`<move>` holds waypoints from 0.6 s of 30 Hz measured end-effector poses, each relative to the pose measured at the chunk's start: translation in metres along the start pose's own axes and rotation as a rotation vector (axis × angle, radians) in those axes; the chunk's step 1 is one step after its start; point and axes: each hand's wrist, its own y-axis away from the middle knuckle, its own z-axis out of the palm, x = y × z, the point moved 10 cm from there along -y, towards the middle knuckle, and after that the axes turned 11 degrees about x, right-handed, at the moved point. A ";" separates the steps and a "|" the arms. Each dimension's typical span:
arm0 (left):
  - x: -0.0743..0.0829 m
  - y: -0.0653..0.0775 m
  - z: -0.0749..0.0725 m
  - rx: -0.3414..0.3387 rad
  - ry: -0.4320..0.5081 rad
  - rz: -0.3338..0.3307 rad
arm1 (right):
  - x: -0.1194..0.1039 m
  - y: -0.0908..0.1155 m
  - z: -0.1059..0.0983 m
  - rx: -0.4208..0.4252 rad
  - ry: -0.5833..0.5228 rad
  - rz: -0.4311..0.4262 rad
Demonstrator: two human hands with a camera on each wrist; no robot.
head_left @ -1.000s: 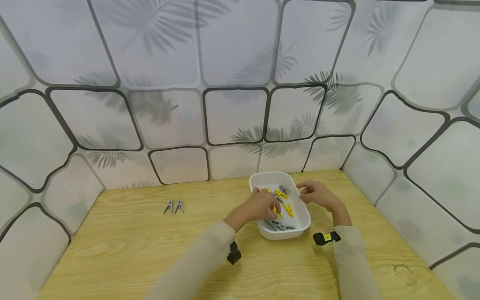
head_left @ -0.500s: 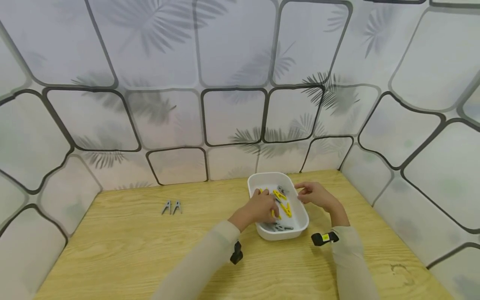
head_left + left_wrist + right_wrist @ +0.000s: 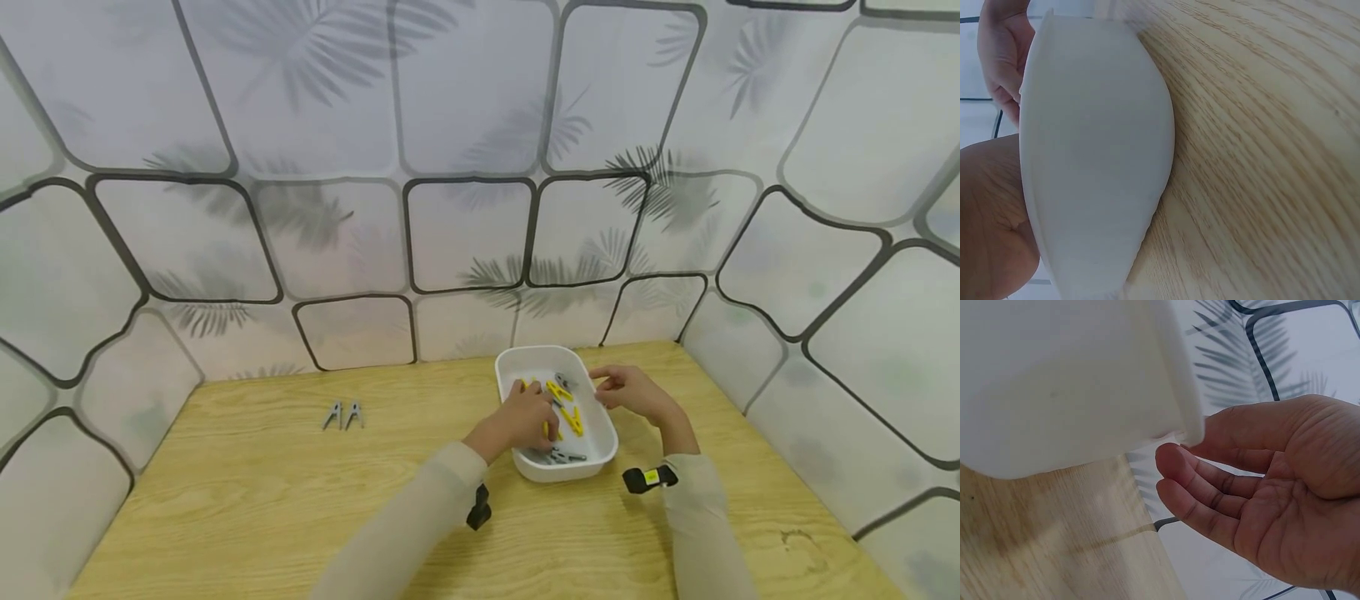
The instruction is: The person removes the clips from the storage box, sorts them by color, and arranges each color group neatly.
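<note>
In the head view, a white plastic tray (image 3: 600, 440) on the table holds several yellow clothespins (image 3: 572, 421) and grey clothespins (image 3: 567, 457). My left hand (image 3: 522, 417) reaches over the left side, fingers bent down among the clothespins. Its fingertips are hidden, so whether it grips one cannot be told; the left wrist view shows only part of the hand (image 3: 994, 219) behind the tray's wall (image 3: 1094, 137). At the tray's right rim, my right hand (image 3: 633, 390) pinches the edge. From the right wrist, its fingers (image 3: 1210, 494) are loosely curled at the rim (image 3: 1188, 419).
Two grey clothespins (image 3: 343, 415) stand side by side on the left of the wooden table (image 3: 262, 492). A patterned wall covering (image 3: 360, 333) rises behind the table and at both sides. Black wrist cameras (image 3: 649, 477) hang below the sleeves.
My left hand has shifted slightly right and lowered deeper into the tray, its fingers bending down among the clothespins. The right hand stays at the rim.
</note>
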 end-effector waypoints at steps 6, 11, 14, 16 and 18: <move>0.000 -0.003 0.009 -0.016 0.000 0.004 | -0.003 0.003 0.002 -0.008 0.001 -0.014; 0.001 -0.003 0.011 -0.003 -0.015 0.015 | -0.006 0.004 0.002 -0.008 -0.010 -0.023; 0.001 -0.002 0.005 0.026 -0.034 0.018 | -0.006 0.003 0.003 -0.013 -0.014 -0.033; 0.000 -0.001 -0.001 0.046 -0.037 0.018 | -0.005 0.003 0.003 -0.013 -0.011 -0.034; -0.001 0.000 -0.009 0.069 -0.027 0.013 | -0.004 0.002 0.002 -0.007 -0.004 -0.031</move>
